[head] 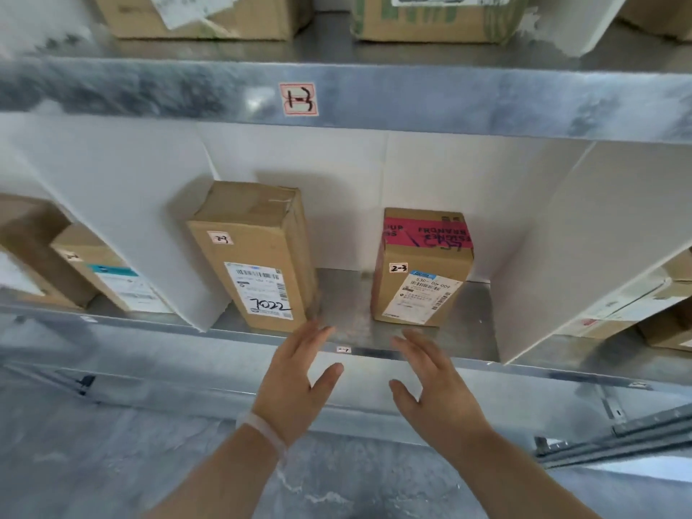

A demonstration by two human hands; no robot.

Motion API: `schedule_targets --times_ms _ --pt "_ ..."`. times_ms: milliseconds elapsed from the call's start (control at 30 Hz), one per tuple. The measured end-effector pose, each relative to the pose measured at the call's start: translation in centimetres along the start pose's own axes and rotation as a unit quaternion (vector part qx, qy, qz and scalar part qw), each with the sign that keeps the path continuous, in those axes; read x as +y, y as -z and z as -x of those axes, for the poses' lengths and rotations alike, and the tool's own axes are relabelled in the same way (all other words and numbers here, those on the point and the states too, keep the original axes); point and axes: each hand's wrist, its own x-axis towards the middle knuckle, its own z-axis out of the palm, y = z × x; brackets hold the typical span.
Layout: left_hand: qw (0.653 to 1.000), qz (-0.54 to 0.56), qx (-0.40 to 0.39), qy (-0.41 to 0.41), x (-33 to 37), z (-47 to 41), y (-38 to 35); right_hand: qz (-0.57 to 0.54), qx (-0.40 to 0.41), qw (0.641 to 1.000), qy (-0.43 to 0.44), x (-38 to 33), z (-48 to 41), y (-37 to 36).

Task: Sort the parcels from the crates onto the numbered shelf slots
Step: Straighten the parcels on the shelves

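Note:
Two cardboard parcels stand upright in the middle shelf slot. The tall parcel point(258, 256) on the left bears a shipping label with "7022" handwritten on it. The shorter parcel point(421, 269) on the right has pink tape across its top and a small "2-3" sticker. My left hand point(299, 380) and my right hand point(436, 387) hover side by side in front of the shelf edge point(374, 352), fingers straight, palms facing each other, holding nothing. Neither hand touches a parcel. A small slot tag point(343, 349) sits on the shelf edge between them.
White divider panels point(561, 237) wall off the slot on both sides. Neighbouring slots hold more boxes at left point(93, 271) and right point(655, 305). The upper shelf, tagged "1-3" point(298, 99), carries two cartons point(430, 16). Grey floor lies below.

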Motion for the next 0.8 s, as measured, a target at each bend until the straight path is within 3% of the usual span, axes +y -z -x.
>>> schedule_targets --times_ms 200,300,400,633,800 --pt "0.994 -0.016 0.073 0.080 -3.3 2.0 5.0 -0.010 -0.063 0.996 0.054 -4.2 -2.5 -2.0" --pt "0.994 -0.026 0.077 0.070 -5.3 1.4 7.4 -0.001 -0.077 0.995 0.066 -6.4 -4.4 -3.2" --pt "0.997 -0.028 0.050 0.041 -7.4 -0.2 9.1 0.010 -0.084 0.995 0.061 -8.7 -6.5 -4.5" --pt "0.997 0.024 -0.078 -0.003 -11.2 -4.5 9.7 0.004 -0.007 1.000 0.005 -11.0 -9.3 -7.2" --pt "0.992 0.056 -0.106 -0.044 -12.0 -7.0 8.7 0.005 0.019 0.998 -0.054 -10.7 -10.4 -7.7"
